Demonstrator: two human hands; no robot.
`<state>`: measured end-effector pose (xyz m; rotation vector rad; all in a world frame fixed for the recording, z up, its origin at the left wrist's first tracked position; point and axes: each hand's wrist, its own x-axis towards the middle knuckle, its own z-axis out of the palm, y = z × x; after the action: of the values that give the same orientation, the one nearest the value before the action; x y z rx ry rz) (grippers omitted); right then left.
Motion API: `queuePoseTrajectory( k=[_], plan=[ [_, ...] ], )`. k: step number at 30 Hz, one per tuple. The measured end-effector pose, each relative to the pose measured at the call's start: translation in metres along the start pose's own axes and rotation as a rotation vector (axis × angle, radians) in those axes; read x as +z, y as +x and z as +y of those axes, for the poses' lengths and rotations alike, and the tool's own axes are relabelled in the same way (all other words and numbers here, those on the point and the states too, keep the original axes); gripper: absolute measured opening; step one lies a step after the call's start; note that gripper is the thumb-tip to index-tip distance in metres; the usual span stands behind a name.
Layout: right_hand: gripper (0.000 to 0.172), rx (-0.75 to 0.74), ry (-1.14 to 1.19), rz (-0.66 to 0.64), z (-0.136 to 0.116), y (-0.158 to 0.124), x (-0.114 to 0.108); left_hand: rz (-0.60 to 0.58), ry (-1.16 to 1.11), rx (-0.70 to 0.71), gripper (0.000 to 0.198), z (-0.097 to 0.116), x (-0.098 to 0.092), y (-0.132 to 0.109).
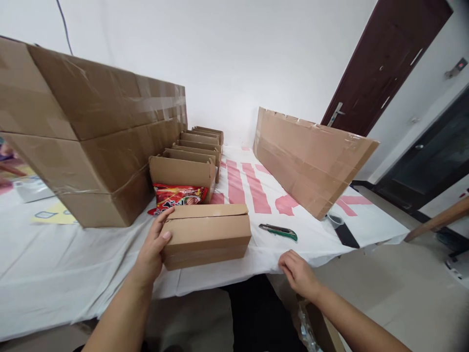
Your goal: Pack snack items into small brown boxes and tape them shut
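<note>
A small cardboard box (208, 239) lies at the front of the white-covered table, its top flap nearly closed with a narrow gap along it. My left hand (153, 247) grips the box at its left end, thumb on the near side. Close to the table's front edge, my right hand (299, 275) is curled closed, apart from the box, with nothing visible in it. Between that hand and the box's right side lies a green utility knife (280, 231). Just behind the box, a red food packet (179, 194) leans against an open carton (183, 171).
Several open cartons (201, 138) stand in a row toward the wall. Large taped cardboard (120, 122) rises on the left, and a cardboard panel (304, 156) on the right. A tape roll (335, 219) sits by that panel. Pink strips (256, 188) mark the white tablecloth (106, 274).
</note>
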<state>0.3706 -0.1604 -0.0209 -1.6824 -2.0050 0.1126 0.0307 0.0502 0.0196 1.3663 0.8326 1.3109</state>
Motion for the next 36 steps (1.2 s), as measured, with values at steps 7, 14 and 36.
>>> queuePoseTrajectory(
  k=[7,14,36],
  plan=[
    [0.021,0.063,0.217,0.042,-0.016,-0.022,0.0,0.014,-0.074,-0.007,0.079,-0.001,0.002,0.001],
    [0.026,-0.01,-0.025,0.07,-0.02,0.013,0.01,0.039,-0.101,-0.034,0.079,-0.006,0.001,0.003],
    [0.02,0.524,-0.018,-0.173,0.079,-0.111,0.048,0.342,-0.085,0.108,0.096,-0.005,0.026,-0.015]
  ],
)
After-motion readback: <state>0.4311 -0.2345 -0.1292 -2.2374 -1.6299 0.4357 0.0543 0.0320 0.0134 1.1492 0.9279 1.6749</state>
